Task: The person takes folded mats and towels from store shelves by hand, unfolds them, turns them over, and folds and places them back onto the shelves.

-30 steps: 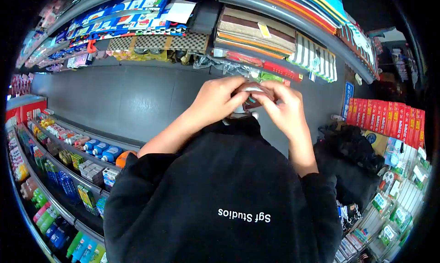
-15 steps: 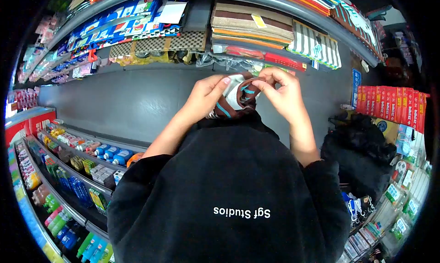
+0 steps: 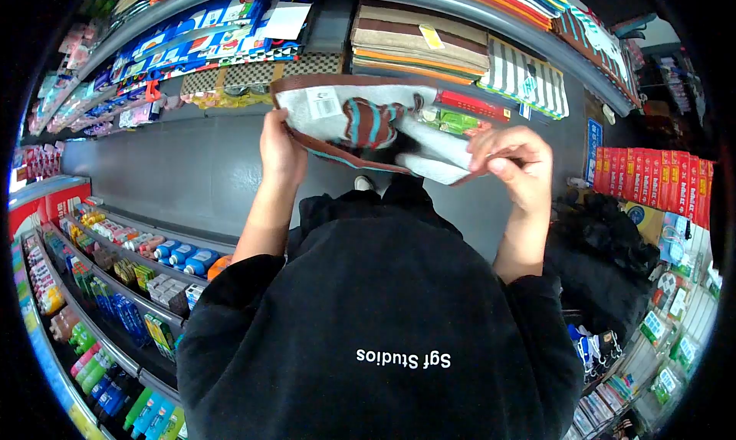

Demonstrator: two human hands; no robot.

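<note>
A floor mat (image 3: 322, 129) with a brown edge, a pale grey face and a brown and turquoise figure hangs spread between my two hands. It sags in a fold, partly blurred on the right. A white label is stuck near its left end. My left hand (image 3: 283, 150) is closed on the mat's left edge, some of its fingers hidden behind the cloth. The mat's right end is pinched by my right hand (image 3: 515, 158), between thumb and fingers.
Ahead, a shelf holds a stack of striped mats (image 3: 418, 37) and a grey-and-white striped mat (image 3: 525, 76). Shelves of bottles (image 3: 184, 257) stand at the left. Red boxes (image 3: 652, 179) and a black furry heap (image 3: 606, 256) are at the right.
My hands have moved apart, the left one leftward and the right one rightward. The mat, bunched between them before, is now stretched wide with its label and figure showing.
</note>
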